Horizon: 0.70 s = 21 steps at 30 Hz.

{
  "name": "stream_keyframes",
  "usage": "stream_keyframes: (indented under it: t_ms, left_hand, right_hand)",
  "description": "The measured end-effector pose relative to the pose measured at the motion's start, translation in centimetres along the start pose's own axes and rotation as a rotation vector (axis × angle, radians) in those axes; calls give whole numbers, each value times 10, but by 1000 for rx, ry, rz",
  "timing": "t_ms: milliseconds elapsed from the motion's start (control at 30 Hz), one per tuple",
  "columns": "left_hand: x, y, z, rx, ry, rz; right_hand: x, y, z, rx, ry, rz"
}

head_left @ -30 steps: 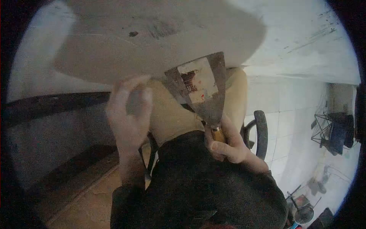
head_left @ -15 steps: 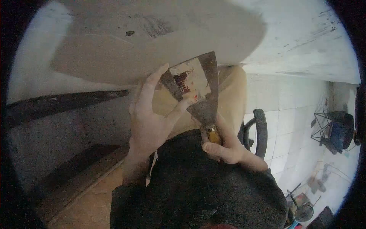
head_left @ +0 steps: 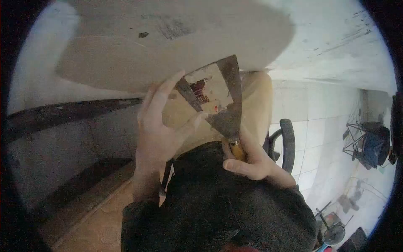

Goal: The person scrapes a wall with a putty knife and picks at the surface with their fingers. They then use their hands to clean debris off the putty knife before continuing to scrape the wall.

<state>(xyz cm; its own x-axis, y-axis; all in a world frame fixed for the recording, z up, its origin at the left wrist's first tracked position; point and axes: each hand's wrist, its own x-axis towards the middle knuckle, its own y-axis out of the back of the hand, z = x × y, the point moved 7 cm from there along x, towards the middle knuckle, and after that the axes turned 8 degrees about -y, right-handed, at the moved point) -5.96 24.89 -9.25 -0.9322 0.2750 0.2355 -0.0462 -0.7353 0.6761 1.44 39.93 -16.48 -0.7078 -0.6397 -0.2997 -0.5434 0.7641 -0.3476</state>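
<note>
A putty knife with a wide dark metal blade and a yellowish wooden handle is held above my lap. On the blade sits a torn, pale paper label with dark red print. My right hand is wrapped round the handle, thumb along its side. To the left of the blade is my left hand, its thumb and fingers spread apart. Its fingertips are close to the blade's upper left corner and its thumb tip is by the left edge; whether they touch is hard to tell.
A grey-white surface with dark scuffs spans the top. A black chair armrest is right of my legs. A folding chair stands on the tiled floor at far right, with a round-topped object at lower right.
My left hand has shifted slightly left, and its thumb has drawn back from the label to the blade's edge. My right hand keeps its hold, with the knife almost unmoved.
</note>
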Motion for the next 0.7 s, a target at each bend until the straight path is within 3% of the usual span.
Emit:
stream_keyframes:
  t_ms: [200, 500, 700]
  left_hand:
    - [-6, -2, -1, -29, -133, 127]
    - [-11, -10, -11, -153, -126, 166]
    - [-13, -16, -22, -251, -16, 129]
  right_hand:
    - [1, -2, 2, 9, 56, 14]
    - [4, -5, -4, 33, 109, 15]
    - [8, -5, 0, -107, 137, -20]
